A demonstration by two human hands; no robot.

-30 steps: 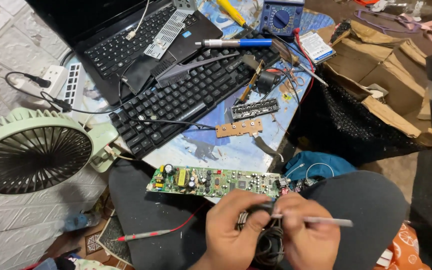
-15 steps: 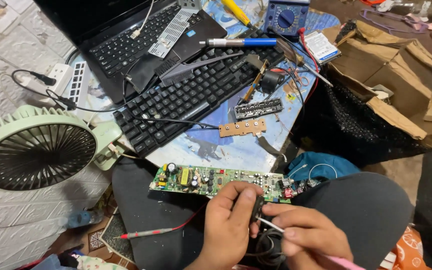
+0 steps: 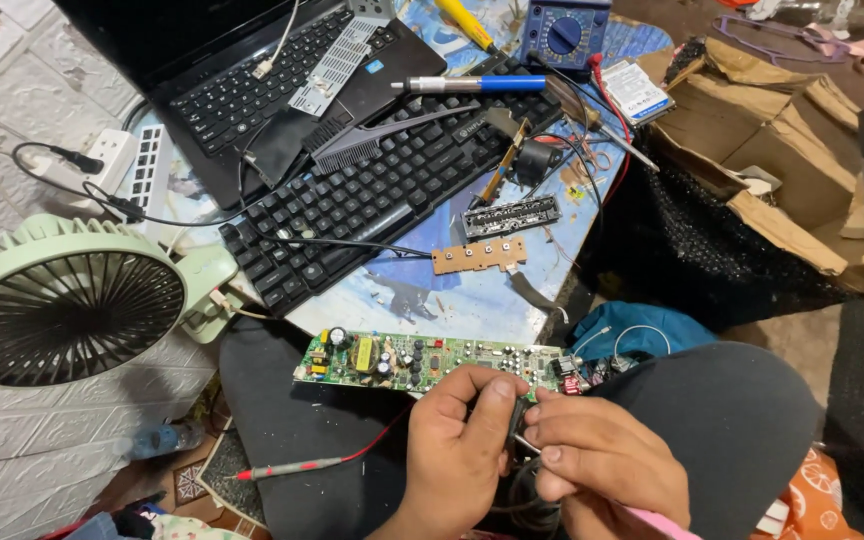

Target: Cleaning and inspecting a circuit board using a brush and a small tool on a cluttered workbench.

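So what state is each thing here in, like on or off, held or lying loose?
Left hand: gripping a small dark part.
Right hand: pinching a thin pink-handled tool.
Green circuit board: bare, lying across the lap.
Laptop: open, screen dark.
Fan: tilted up; spinning or not, cannot tell.
Red probe: lying loose.

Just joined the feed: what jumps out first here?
The long green circuit board lying across the lap, with the left hand and right hand pinching a small dark part at its near edge. A pale green fan sits far left, a black keyboard beyond.
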